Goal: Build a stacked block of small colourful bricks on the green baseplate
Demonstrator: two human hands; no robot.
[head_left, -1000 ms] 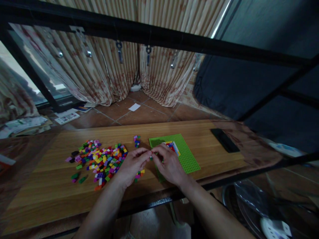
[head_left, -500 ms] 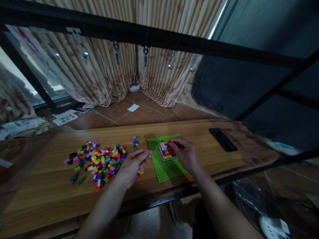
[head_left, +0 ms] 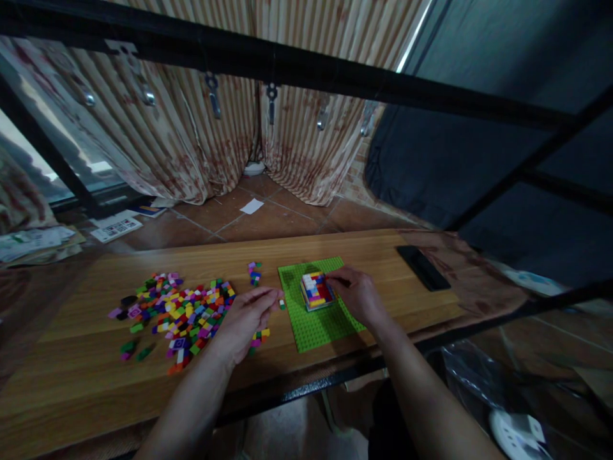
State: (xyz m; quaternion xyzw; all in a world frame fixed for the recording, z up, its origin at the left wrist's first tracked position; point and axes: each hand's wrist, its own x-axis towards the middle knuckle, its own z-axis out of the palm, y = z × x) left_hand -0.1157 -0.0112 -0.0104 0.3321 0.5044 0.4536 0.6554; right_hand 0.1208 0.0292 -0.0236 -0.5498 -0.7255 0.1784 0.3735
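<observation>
Brick stack (head_left: 317, 292) sits just right of mid-frame, and I judge it partly built: its sides form a low box in layers, while the top face is a patchwork of white, yellow, blue and red. Nearest me, along the bottom, a dark rim edges the wooden table (head_left: 71, 358), smooth and long-grained. A few joined or touching bricks (head_left: 261, 336) lie near the left wrist. Above them I see the left hand (head_left: 249, 318), thumb and fingers drawn together beside a tiny white-and-green piece (head_left: 282, 305); I cannot tell whether it grips that piece. Left of centre spreads a loose heap (head_left: 191, 310) of small, hard-edged plastic bricks, plenty of them unused. On my right, the right hand (head_left: 360, 295) bends its fingertips to the stack's right side; whether they pinch a brick, I cannot make out. Under the stack lies a thin, studded green baseplate (head_left: 306, 335). Higher up come a small cluster (head_left: 255, 275), a flat black slab (head_left: 424, 268) at right and, farthest, pleated, mottled curtains (head_left: 201, 140).
</observation>
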